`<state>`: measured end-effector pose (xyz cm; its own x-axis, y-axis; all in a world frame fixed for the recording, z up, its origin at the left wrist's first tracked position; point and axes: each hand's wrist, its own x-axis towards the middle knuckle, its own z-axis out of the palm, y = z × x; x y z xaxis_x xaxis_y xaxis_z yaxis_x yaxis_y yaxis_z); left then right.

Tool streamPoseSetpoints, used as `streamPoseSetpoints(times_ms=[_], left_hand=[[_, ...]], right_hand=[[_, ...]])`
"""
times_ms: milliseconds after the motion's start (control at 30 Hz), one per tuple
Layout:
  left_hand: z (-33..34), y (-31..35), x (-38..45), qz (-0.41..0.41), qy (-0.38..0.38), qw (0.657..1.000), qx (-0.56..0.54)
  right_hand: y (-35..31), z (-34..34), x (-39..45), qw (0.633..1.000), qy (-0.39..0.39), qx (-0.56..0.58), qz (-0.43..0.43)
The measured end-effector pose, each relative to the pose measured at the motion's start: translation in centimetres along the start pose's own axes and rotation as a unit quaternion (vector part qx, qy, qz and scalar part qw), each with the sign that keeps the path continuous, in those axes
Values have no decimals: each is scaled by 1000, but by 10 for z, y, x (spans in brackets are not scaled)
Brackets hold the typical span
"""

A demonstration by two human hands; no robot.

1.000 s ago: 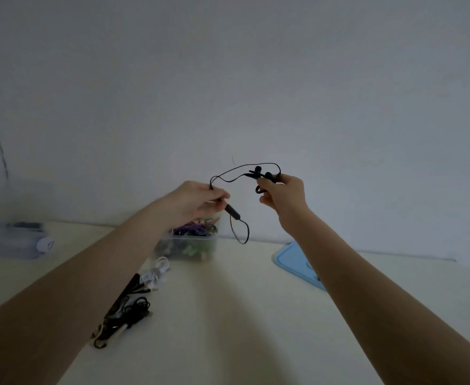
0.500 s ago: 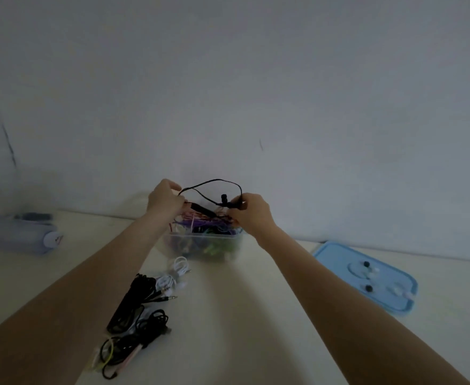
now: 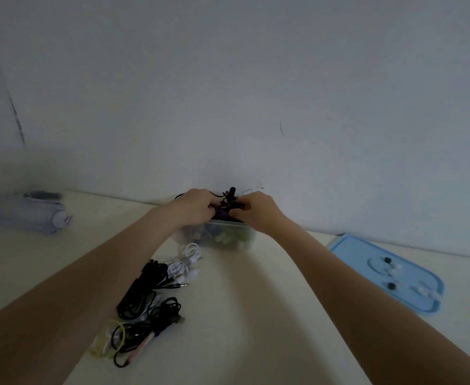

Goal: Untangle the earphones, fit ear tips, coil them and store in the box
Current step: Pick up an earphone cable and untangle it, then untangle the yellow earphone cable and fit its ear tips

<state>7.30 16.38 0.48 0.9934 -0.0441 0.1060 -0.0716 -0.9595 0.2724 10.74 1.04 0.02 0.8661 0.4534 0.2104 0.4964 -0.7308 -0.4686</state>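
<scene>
My hands have come down from mid-air to the clear box [image 3: 229,237] at twelve o'clock against the wall, and that tells me the black earphones [image 3: 229,198] I was holding up are at the storing step: the loop that arched open between my hands half a second ago is now bunched into a small dark knot right over the box's mouth. My left hand [image 3: 193,205] has its fingers curled round the left part of that bundle, and my right hand [image 3: 256,208] pinches the other side, with one earbud poking up between them; the two hands are almost touching, where a second ago they were well apart with the cable hanging loose. I cannot tell whether the coil already rests on the coloured cables inside or is just above them. I judge this pair nearly done, needing only to be pressed in and let go, though a springy coil could pop open once released. The pile of tangled earphones [image 3: 150,301] at eight o'clock on the surface lies as before, so plenty of the task remains. The blue lid [image 3: 350,248] at three o'clock, with small ear tips [image 3: 392,286] on it, shows more fully now than a second ago, when only its corner was in view.
</scene>
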Motion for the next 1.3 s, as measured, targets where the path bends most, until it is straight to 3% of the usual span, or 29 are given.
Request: streamPoseSetpoints(times_ms=[133, 200, 367, 567, 633, 700, 767, 833, 900, 967, 1067, 1167, 1300], left_hand=[[-5, 2, -17, -7, 167, 985, -34], [-16, 5, -27, -23, 173, 984, 20], [-40, 17, -55, 13, 23, 999, 32], [-33, 26, -75, 5, -112, 990, 88], [-30, 26, -83, -7, -143, 984, 106], [-32, 29, -93, -21, -196, 975, 106], [-34, 37, -106, -63, -269, 946, 168], [-30, 38, -119, -103, -314, 919, 218], [-20, 23, -126, -120, -341, 913, 190], [-12, 7, -129, -108, -324, 930, 135], [-1, 0, -123, -55, -241, 961, 121], [7, 7, -110, 5, -189, 980, 60], [17, 29, -86, 67, -166, 984, 8]], right_hand=[[-1, -3, -12, 994, 90, -64, 3], [-7, -4, -19, 988, 102, -120, -4], [-26, -2, -40, 954, 158, -244, -71], [-28, -6, -49, 981, 34, -191, -9], [-33, -9, -56, 975, 86, -203, -34], [-45, -2, -62, 968, 110, -198, -111], [-59, 17, -68, 969, 6, -152, -196], [-68, 37, -72, 958, -125, -150, -209], [-67, 53, -73, 943, -158, -218, -195], [-61, 61, -74, 939, -118, -263, -189], [-48, 58, -72, 951, -73, -241, -181], [-34, 41, -68, 960, -111, -206, -157], [-14, 3, -71, 947, -147, -265, -104]])
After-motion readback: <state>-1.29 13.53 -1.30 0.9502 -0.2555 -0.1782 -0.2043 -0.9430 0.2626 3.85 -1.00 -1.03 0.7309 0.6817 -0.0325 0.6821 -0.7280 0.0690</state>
